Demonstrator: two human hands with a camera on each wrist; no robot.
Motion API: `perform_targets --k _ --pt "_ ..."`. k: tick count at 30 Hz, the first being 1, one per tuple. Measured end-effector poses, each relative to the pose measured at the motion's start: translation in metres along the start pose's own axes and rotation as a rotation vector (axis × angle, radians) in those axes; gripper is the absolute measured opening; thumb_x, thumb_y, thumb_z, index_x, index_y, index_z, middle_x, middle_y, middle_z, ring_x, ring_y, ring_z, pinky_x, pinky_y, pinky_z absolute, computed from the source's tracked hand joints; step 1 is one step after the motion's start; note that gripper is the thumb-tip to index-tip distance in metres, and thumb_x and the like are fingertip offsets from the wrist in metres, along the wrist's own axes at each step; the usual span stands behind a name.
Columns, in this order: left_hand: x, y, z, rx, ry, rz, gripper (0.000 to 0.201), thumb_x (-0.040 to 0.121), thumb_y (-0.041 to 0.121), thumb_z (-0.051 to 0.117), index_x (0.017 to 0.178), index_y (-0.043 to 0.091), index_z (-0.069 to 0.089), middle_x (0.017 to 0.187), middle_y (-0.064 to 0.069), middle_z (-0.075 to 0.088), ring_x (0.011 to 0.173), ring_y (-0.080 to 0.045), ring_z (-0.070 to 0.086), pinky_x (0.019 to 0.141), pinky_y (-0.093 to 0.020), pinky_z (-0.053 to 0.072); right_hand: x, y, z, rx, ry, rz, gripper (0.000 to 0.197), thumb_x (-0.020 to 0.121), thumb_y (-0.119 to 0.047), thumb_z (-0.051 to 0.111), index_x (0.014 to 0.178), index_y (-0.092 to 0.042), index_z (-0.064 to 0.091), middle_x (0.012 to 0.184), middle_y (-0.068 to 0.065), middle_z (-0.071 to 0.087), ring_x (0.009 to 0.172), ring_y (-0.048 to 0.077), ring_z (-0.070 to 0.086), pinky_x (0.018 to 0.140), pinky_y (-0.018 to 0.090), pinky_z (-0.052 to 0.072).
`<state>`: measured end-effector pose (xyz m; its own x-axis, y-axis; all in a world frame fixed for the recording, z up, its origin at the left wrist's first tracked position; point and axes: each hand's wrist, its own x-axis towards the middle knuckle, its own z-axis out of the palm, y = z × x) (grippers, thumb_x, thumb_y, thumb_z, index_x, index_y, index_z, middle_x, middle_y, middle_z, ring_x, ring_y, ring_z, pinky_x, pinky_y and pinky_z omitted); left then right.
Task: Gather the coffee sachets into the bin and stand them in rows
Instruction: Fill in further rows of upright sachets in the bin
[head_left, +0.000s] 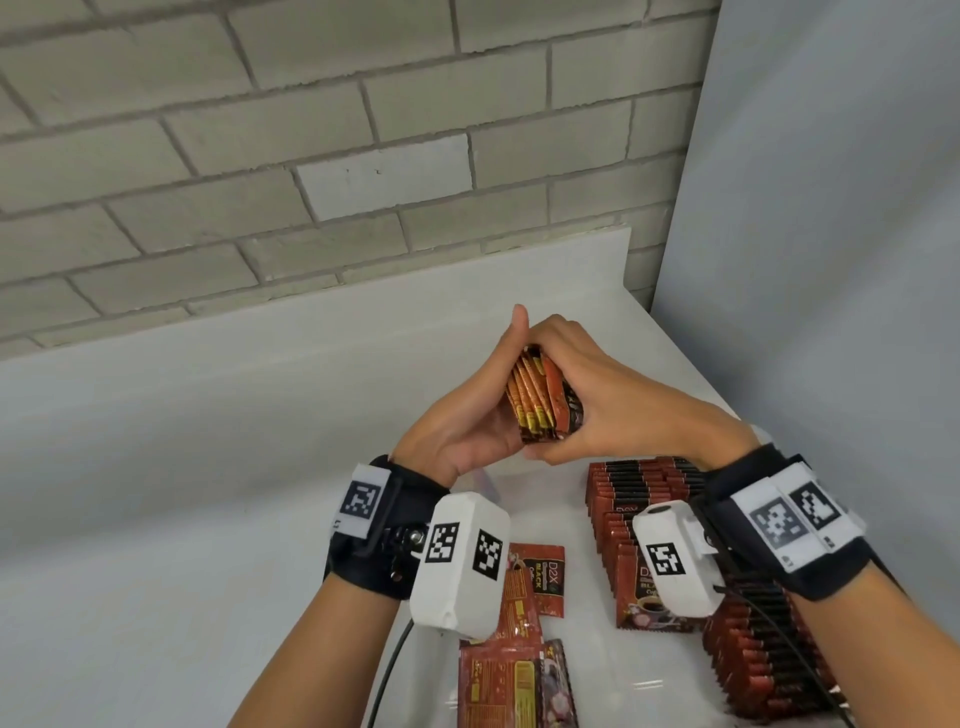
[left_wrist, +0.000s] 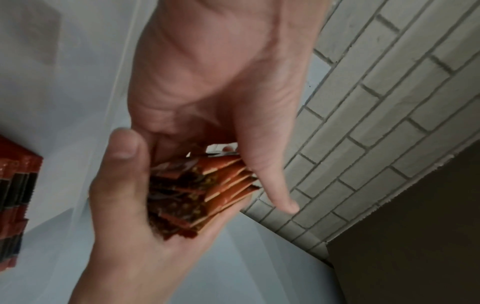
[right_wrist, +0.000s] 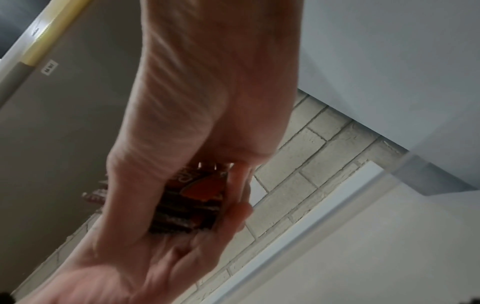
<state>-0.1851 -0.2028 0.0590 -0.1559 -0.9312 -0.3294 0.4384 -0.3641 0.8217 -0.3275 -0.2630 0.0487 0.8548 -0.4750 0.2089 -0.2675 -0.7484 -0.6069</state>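
Both hands hold one stack of red coffee sachets between them, raised above the white table. My left hand cups the stack from the left and below, thumb up. My right hand wraps over its top and right side. In the left wrist view the stack lies fanned in the left palm, the right hand's fingers pressing its edge. It shows blurred in the right wrist view. Rows of sachets stand upright below my right wrist, with another row nearer me.
Loose sachets lie flat near my left wrist and at the bottom edge. The bin's clear walls are hard to make out. A brick wall backs the table and a plain panel closes the right side.
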Motion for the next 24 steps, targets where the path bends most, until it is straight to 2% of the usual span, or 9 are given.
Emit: perform_targets --k 2,6,10,14,17,20,22,24 --pt "0.002 -0.001 0.0 0.016 0.014 -0.017 0.08 0.063 0.07 0.053 0.115 0.01 0.063 0.105 -0.012 0.068 0.099 -0.024 0.067 0.087 -0.037 0.056 0.0 -0.002 0.001 0.024 -0.013 0.021 0.084 0.071 -0.034 0.082 0.135 -0.028 0.028 0.119 -0.014 0.034 0.113 0.003 0.038 0.092 0.019 0.04" --pt "0.007 -0.003 0.0 0.033 0.064 -0.049 0.079 0.059 0.075 0.05 0.102 0.012 0.067 0.093 -0.011 0.071 0.09 -0.024 0.07 0.078 -0.037 0.058 -0.001 -0.005 0.002 0.147 -0.045 0.095 0.086 0.073 -0.03 0.081 0.136 -0.037 0.023 0.113 -0.011 0.043 0.104 0.004 0.05 0.083 0.024 0.049" --pt "0.011 -0.005 0.001 0.01 0.072 -0.047 0.077 0.064 0.077 0.048 0.098 0.01 0.067 0.086 -0.01 0.071 0.085 -0.024 0.07 0.071 -0.037 0.058 -0.003 -0.006 0.001 0.186 -0.049 0.124 0.088 0.074 -0.026 0.08 0.135 -0.04 0.018 0.112 -0.014 0.044 0.101 0.001 0.052 0.079 0.02 0.05" --pt "0.015 -0.007 0.0 0.013 0.079 -0.054 0.076 0.072 0.078 0.043 0.095 0.01 0.068 0.084 -0.011 0.071 0.084 -0.023 0.07 0.079 -0.037 0.056 -0.002 -0.005 0.002 0.165 -0.053 0.151 0.087 0.073 -0.033 0.08 0.136 -0.037 0.02 0.115 -0.011 0.044 0.103 0.003 0.053 0.08 0.02 0.05" --pt "0.015 -0.007 -0.002 0.016 0.078 -0.041 0.077 0.077 0.078 0.037 0.095 0.01 0.069 0.083 -0.01 0.071 0.082 -0.021 0.07 0.08 -0.035 0.056 -0.002 -0.004 0.001 0.097 -0.044 0.158 0.083 0.073 -0.032 0.079 0.137 -0.034 0.026 0.108 -0.021 0.036 0.099 -0.001 0.049 0.073 0.012 0.044" --pt "0.011 -0.007 -0.003 -0.003 0.029 0.003 0.061 0.077 0.065 0.052 0.099 0.011 0.071 0.092 -0.01 0.069 0.089 -0.02 0.068 0.089 -0.035 0.052 -0.001 -0.004 -0.003 0.015 -0.003 0.127 0.08 0.073 -0.028 0.079 0.137 -0.026 0.031 0.106 -0.026 0.034 0.1 -0.005 0.043 0.078 0.01 0.039" --pt "0.01 -0.009 -0.003 -0.007 -0.005 0.037 0.039 0.081 0.045 0.06 0.098 0.011 0.07 0.094 -0.01 0.068 0.09 -0.017 0.067 0.083 -0.03 0.054 0.0 -0.003 -0.004 -0.048 0.035 0.082 0.079 0.072 -0.03 0.079 0.137 -0.022 0.037 0.114 -0.018 0.04 0.106 -0.001 0.038 0.092 0.015 0.037" --pt "0.011 -0.012 -0.003 -0.01 0.001 0.061 0.031 0.082 0.034 0.062 0.101 0.01 0.068 0.097 -0.011 0.068 0.093 -0.018 0.067 0.083 -0.029 0.055 0.002 -0.001 -0.003 -0.091 0.066 0.061 0.085 0.069 -0.038 0.081 0.14 -0.023 0.038 0.124 -0.01 0.042 0.115 0.007 0.034 0.102 0.025 0.035"
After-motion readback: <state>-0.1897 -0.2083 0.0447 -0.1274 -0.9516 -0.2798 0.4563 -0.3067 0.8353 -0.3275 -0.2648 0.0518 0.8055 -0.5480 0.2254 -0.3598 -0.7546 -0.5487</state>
